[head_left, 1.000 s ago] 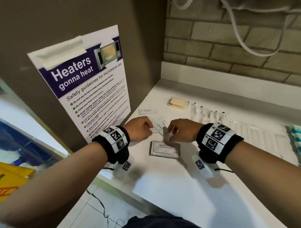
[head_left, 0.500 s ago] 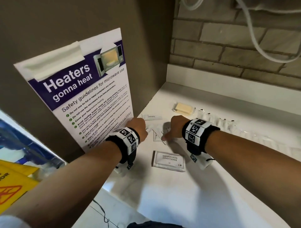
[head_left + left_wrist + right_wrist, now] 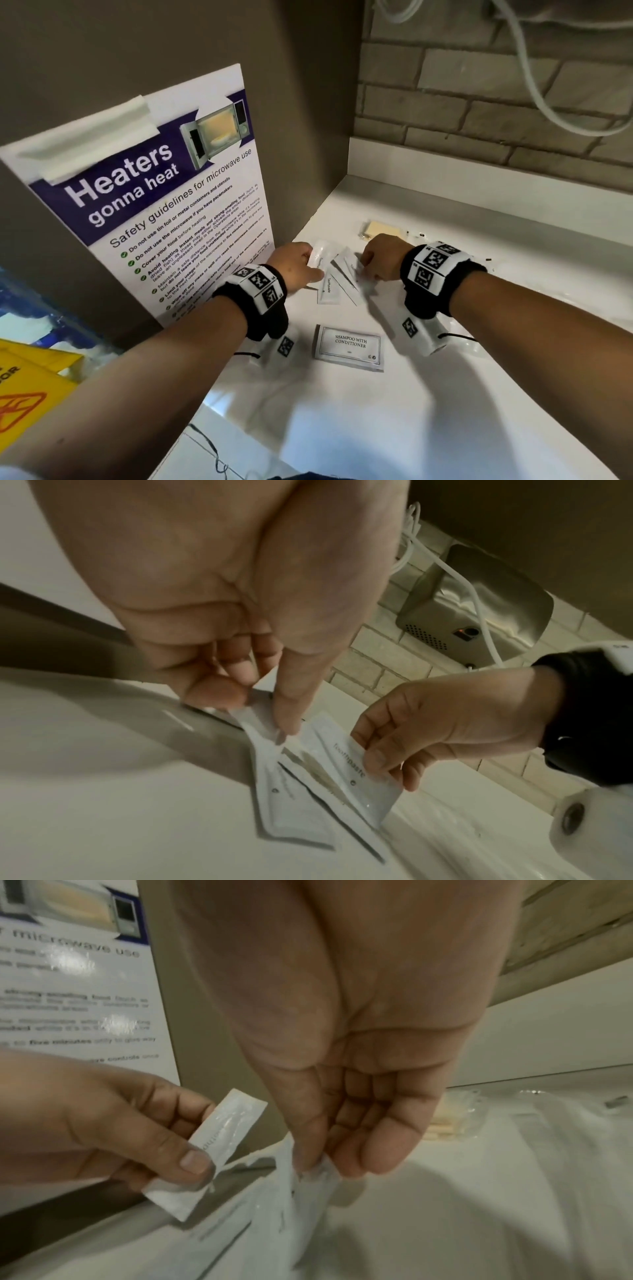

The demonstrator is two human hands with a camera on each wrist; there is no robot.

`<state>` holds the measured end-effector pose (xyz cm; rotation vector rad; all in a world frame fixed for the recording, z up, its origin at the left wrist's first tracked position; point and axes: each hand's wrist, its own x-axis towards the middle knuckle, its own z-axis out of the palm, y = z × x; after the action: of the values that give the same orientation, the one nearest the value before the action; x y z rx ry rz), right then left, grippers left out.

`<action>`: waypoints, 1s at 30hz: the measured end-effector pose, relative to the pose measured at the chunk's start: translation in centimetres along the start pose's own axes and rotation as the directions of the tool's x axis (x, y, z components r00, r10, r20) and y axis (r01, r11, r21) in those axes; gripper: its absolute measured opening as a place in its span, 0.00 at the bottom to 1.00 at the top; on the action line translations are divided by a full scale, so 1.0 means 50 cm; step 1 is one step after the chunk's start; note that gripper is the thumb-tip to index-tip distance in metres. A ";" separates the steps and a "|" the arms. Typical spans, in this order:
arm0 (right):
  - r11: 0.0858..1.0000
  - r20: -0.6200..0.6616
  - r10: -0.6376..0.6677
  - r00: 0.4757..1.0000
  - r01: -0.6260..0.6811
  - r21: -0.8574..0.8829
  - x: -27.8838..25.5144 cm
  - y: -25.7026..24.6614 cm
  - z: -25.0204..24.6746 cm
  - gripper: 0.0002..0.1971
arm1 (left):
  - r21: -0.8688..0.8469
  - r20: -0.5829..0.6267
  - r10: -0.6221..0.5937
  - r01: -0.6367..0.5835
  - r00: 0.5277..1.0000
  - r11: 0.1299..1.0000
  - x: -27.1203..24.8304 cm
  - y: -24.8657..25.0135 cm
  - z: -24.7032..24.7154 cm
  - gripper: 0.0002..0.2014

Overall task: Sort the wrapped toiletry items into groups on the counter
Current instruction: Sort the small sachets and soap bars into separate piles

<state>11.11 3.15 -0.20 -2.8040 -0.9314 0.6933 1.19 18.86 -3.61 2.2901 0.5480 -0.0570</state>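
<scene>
Small white toothpaste sachets lie fanned on the white counter [image 3: 445, 394] between my hands; one [image 3: 329, 291] shows its label. My left hand [image 3: 313, 265] pinches one toothpaste sachet [image 3: 222, 1145] between thumb and fingers, lifted off the counter. My right hand [image 3: 364, 274] pinches the end of another toothpaste sachet [image 3: 342, 758] that still touches the pile, thumb against forefinger [image 3: 318, 1164]. A flat sachet marked shampoo with conditioner [image 3: 349, 347] lies nearer me. A pale yellow wrapped bar [image 3: 380, 228] sits behind my right hand.
A microwave safety poster [image 3: 154, 219] leans on the brown side wall at the counter's left edge. A brick wall [image 3: 479, 102] with a white cable backs the counter. A steel hand dryer [image 3: 479, 601] hangs above. Clear-wrapped items trail off to the right.
My left hand has picked a toothpaste sachet up off the counter. My right hand has closed on another sachet in the pile. The head view has shifted closer.
</scene>
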 end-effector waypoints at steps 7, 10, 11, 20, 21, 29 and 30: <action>0.979 -0.082 0.018 0.997 -0.001 0.206 -0.021 0.011 -0.030 0.06 | -0.325 0.028 0.055 -0.043 0.998 0.945 -0.022 0.018 -0.002 0.19; 0.970 -0.113 0.008 0.994 0.020 0.244 -0.029 0.007 -0.034 0.13 | -0.326 0.021 0.050 -0.041 0.999 0.945 -0.029 0.019 -0.007 0.24; 0.968 -0.112 0.003 0.994 0.026 0.250 -0.033 0.004 -0.035 0.14 | -0.381 0.021 0.046 -0.035 0.999 0.924 -0.031 0.018 -0.007 0.26; 0.942 -0.088 -0.033 0.996 0.060 0.329 -0.044 -0.008 -0.039 0.06 | -0.480 -0.016 0.020 -0.025 1.000 0.877 -0.047 0.029 -0.019 0.16; 0.940 -0.091 -0.035 0.995 0.064 0.336 -0.043 -0.008 -0.039 0.06 | -0.491 -0.017 0.015 -0.022 1.000 0.871 -0.045 0.029 -0.019 0.14; 0.907 -0.099 -0.122 0.988 0.151 0.393 -0.035 -0.025 -0.049 0.12 | -0.425 -0.190 0.134 -0.205 0.973 0.882 -0.038 0.037 -0.016 0.03; 0.895 -0.097 -0.142 0.985 0.170 0.412 -0.032 -0.030 -0.053 0.11 | -0.435 -0.210 0.140 -0.220 0.968 0.873 -0.037 0.040 -0.017 0.03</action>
<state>10.37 3.50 3.14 -2.3321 -0.8631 0.6807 0.23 17.54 -1.28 1.8786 0.3801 0.3342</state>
